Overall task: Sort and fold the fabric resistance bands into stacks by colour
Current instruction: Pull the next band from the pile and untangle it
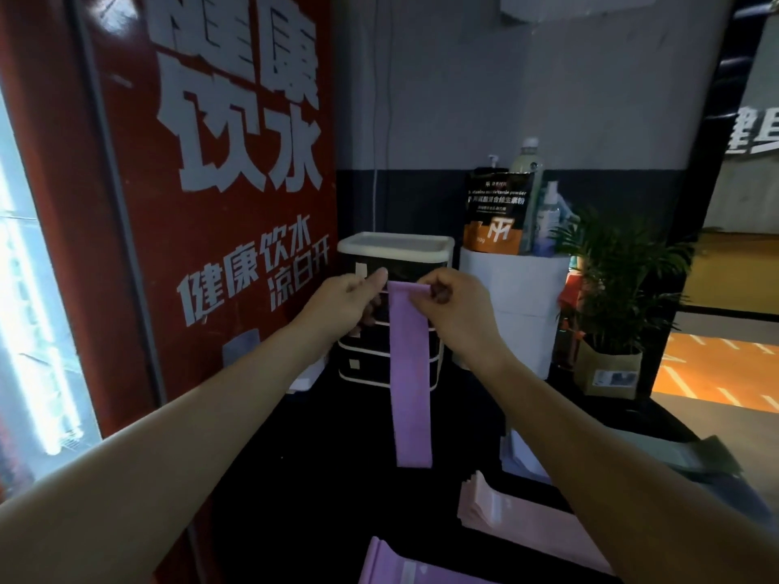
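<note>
In the head view, a purple band (pixel 409 373) is being held up in the air by both hands, well above a dark table (pixel 337 478). Its top edge is being pinched at the left corner by the left hand (pixel 341 303), thumb and forefinger closed on the fabric, and at the right corner by the right hand (pixel 453 305), whose fingers are curled tightly around the cloth. The band is hanging straight down as one long flat strip, its lower end free above the tabletop.

Below, on the table, a stack of pale pink bands (pixel 518 520) is lying flat to the right, partly hidden under the right forearm. Near the bottom edge, a second stack of purple bands (pixel 404 562) is being cut off by the frame. A whitish stack (pixel 520 455) is being glimpsed just behind the right forearm; its colour cannot be told with certainty in the dim light.

Behind the hanging band, a small drawer unit (pixel 392 330) with a white top is standing against the wall. Beside it, a white cylinder (pixel 514 305) is carrying a black and orange pouch (pixel 499 212) and bottles (pixel 527 162). A potted plant (pixel 611 284) is standing to the right, and a red panel (pixel 202 204) with large white lettering is filling the left side.
</note>
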Demonstrator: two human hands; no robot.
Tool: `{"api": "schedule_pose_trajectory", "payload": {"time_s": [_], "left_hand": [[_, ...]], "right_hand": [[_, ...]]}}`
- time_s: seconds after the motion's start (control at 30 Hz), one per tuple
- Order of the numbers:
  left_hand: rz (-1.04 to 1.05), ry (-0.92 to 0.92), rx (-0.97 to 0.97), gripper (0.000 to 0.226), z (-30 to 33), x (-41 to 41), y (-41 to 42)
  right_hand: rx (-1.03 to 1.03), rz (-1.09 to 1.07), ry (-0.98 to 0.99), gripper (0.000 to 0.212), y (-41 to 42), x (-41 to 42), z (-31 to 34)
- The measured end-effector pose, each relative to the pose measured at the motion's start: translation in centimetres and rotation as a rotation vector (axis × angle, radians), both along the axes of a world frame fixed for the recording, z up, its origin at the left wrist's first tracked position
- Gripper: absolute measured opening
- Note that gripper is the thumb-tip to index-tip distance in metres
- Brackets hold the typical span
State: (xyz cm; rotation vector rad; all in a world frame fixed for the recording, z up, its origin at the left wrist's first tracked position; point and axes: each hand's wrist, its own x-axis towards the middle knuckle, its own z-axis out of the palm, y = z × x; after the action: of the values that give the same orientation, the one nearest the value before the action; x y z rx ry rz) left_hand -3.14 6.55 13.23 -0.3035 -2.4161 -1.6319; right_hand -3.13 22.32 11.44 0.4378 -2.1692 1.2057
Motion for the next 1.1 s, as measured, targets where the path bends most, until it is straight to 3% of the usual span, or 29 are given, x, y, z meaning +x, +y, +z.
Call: {"api": "schedule_pose_trajectory", "payload": {"time_s": [0.07,0.17,0.27,0.47,0.6,0.7,0.87,1.1], "left_hand": [[-0.091,-0.227,0.151,0.048,0.6,0.5,0.7],[-0.155,-0.291,0.243,0.033,1.1,0.3,1.2],[-0.181,-0.239,0.18,0.01,1.5,0.0,1.3],[-0.275,-0.115,-0.034,0.018,2.2,0.0,1.4],[-0.357,-0.018,-0.157,0.016,2.7,0.1,1.8],[-0.317,0.049,-0.113,0.017,3.1,0.1,1.6],[-0.177,0.059,0.087,0.023,2.1,-0.1,0.7],[0.013,0.027,0.214,0.02,-2.4,-0.3,-0.6]], "right_hand": [[0.03,0.011,0.036,0.004,-0.2,0.4,0.3],[0.047,0.095,0.024,0.006,-0.6,1.2,0.1],[0.06,0.228,-0.068,0.019,0.1,1.6,-0.1],[-0.154,0.212,-0.149,0.022,2.0,1.3,-0.1],[-0.277,0.448,-0.353,0.026,1.7,1.2,-0.1],[-0.327,0.512,-0.421,0.018,1.9,1.5,-0.7],[-0.201,0.432,-0.506,0.012,4.1,2.2,-2.0],[0.194,0.142,-0.613,0.017,9.2,3.9,-6.0]]}}
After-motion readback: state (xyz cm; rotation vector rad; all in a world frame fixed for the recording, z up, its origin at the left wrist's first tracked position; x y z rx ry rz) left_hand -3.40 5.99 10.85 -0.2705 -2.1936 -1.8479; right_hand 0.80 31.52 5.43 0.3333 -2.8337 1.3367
